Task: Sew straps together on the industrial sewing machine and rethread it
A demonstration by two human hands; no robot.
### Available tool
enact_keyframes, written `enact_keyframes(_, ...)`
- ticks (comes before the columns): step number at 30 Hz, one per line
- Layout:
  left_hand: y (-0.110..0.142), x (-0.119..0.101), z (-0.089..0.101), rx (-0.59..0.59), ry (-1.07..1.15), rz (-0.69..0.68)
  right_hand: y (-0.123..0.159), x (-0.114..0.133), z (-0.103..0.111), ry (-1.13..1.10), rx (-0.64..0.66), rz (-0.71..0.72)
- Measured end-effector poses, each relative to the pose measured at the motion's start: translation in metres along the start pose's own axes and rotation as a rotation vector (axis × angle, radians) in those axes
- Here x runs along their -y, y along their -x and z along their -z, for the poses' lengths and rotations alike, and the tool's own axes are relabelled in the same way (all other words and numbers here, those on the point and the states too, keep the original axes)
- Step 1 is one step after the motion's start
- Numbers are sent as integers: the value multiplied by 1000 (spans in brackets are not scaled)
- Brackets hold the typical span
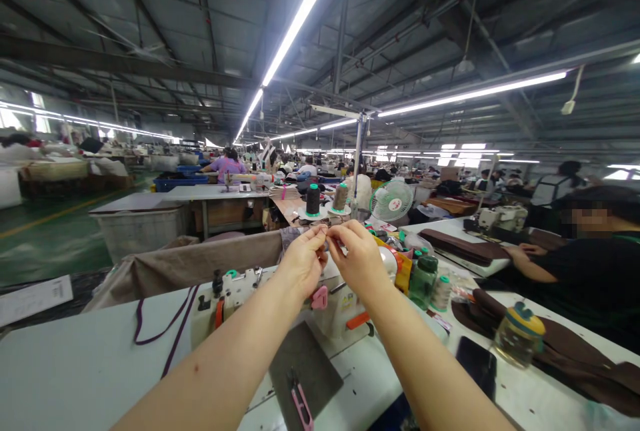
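Observation:
Above a white sewing machine (337, 314), my left hand (306, 259) and my right hand (356, 251) meet fingertip to fingertip. Both are closed in a pinch, and whatever lies between the fingers is too small to make out. Just behind the hands stand a dark thread cone (313, 200) and a brown thread cone (341, 198). Pink-handled thread snips (301, 406) lie on a grey plate (310, 368) in front of the machine. A dark purple strip (176, 334) trails over the table to the left.
At right are a green jar (423, 280), a jar with a yellow lid (520, 334), a phone (477, 364) and brown fabric (565, 344). A co-worker (595, 278) sits at a neighbouring machine. A small fan (393, 202) stands behind. A fabric-draped bin (195, 268) borders the table's far side.

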State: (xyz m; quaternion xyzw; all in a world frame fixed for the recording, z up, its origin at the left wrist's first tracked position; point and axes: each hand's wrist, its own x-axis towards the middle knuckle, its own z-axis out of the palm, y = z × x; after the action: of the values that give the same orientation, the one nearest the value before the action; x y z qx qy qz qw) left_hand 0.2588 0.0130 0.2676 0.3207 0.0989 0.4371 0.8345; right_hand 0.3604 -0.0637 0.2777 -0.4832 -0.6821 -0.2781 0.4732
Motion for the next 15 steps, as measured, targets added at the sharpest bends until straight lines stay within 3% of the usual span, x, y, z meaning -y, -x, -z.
enact_keyframes(3, 6, -2, 3, 102, -47, 15, -1, 0, 3, -57, -15, -42)
enact_keyframes(8, 26, -16, 9, 417, -168, 50, -8, -3, 22, -264, 27, -87)
enact_keyframes(15, 36, -23, 6, 439, -222, 132, -13, -6, 39, -317, 171, -48)
